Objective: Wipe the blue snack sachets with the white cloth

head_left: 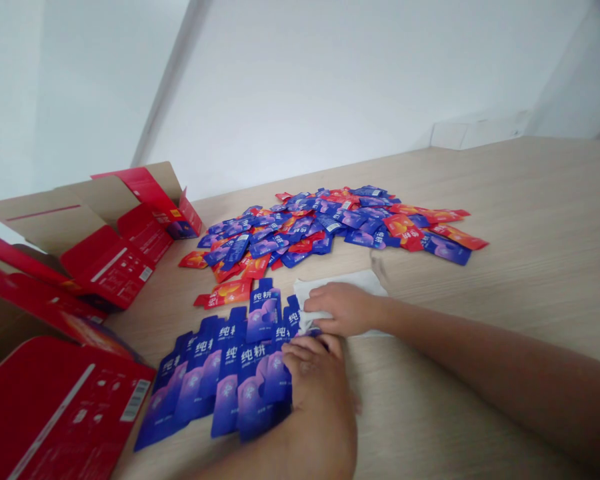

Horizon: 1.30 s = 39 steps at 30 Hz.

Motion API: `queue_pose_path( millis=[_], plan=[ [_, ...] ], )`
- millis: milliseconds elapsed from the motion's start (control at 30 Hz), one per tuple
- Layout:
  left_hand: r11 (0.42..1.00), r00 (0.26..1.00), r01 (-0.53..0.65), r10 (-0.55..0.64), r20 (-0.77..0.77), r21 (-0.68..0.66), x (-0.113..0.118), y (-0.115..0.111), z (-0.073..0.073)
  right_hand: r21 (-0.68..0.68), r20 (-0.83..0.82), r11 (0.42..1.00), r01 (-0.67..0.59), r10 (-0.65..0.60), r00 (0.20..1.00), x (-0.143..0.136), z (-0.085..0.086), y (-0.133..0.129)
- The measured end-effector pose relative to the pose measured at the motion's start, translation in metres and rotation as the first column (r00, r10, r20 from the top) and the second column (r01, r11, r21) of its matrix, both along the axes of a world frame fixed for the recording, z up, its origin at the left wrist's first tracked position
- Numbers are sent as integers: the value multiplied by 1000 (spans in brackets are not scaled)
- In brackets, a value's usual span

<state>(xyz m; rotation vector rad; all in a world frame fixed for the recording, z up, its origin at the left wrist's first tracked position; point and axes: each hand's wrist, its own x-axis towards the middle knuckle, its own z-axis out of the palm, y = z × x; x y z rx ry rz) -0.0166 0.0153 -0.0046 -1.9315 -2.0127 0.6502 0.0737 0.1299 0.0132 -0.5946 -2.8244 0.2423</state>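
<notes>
Several blue-purple sachets (254, 387) with white lettering lie overlapping in a row at the front of the table. Over the right end of this row is my left hand (320, 387), its fingers bent onto a blue sachet (280, 383); the fingertips are partly hidden. Just beyond it, my right hand (345, 309) presses and pinches a white cloth (367, 281) that lies partly spread on the table. A bunched fold of the cloth touches the top of a sachet beside my left fingers.
A heap of mixed blue and red-orange sachets (300, 233) covers the table's middle. One orange sachet (230, 293) lies nearer. Opened red cardboard boxes (65, 407) stand along the left side. At the back right, a white box (480, 130) rests against the wall.
</notes>
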Motion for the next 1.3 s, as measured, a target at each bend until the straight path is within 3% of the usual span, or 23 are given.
queue_pose_path(
  millis=[200,433,667,900,1133,1300],
  plan=[
    [999,1000,3,-2,-17,38,0,-1,0,7,-9,989,147,-146,989,0,-2,6],
    [1000,998,-4,4,56,10,0,0,-1,3,-2,1000,-25,25,1000,1,0,-1],
    [1000,1000,12,-13,18,23,-1,-1,2,15,-6,989,147,-147,989,-1,-2,5],
    [1000,1000,-1,1,-25,27,1,-1,3,-1,4,1000,-11,11,1000,1,0,0],
    [1000,1000,7,-7,-5,27,1,-3,5,26,-7,983,184,-184,983,-1,-2,4],
    [999,999,5,-3,-42,49,2,-3,5,5,7,999,40,-40,999,1,0,0]
  ],
)
